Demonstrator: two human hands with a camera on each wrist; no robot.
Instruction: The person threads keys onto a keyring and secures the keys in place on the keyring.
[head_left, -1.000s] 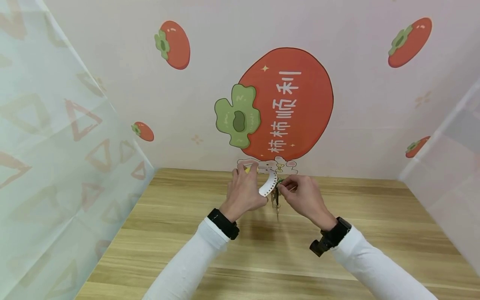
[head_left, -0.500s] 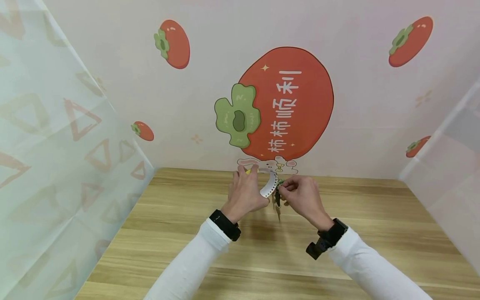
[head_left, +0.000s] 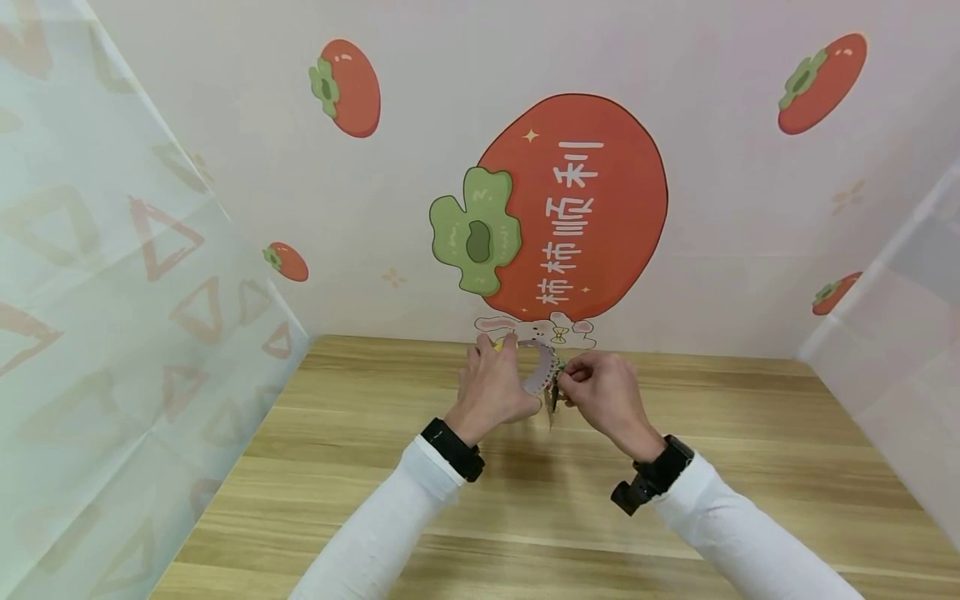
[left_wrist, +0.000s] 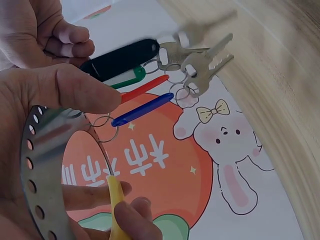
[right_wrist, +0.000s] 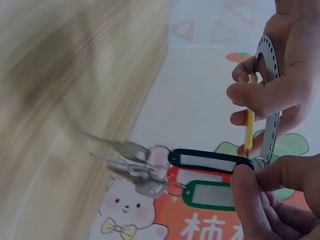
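Observation:
My left hand holds a large key ring, a curved metal band with a row of holes and a yellow grip. Its fingers curl at the yellow grip, while the thumb lies by the tags. My right hand pinches the ring-side ends of the key tags; which tag exactly is partly hidden by the fingers. A black tag, a green tag, a red tag and a blue tag hang together. Several silver keys dangle from their small rings, slightly blurred.
Below the hands lies a wood-grain table. A printed back wall with red persimmons and a rabbit stands just behind. White patterned sheets close off the left side and the right side.
The hands stay close together at almost the same spot. The right hand has shifted slightly, the metal band has tilted and looks darker, and the dangling keys have swung a little.

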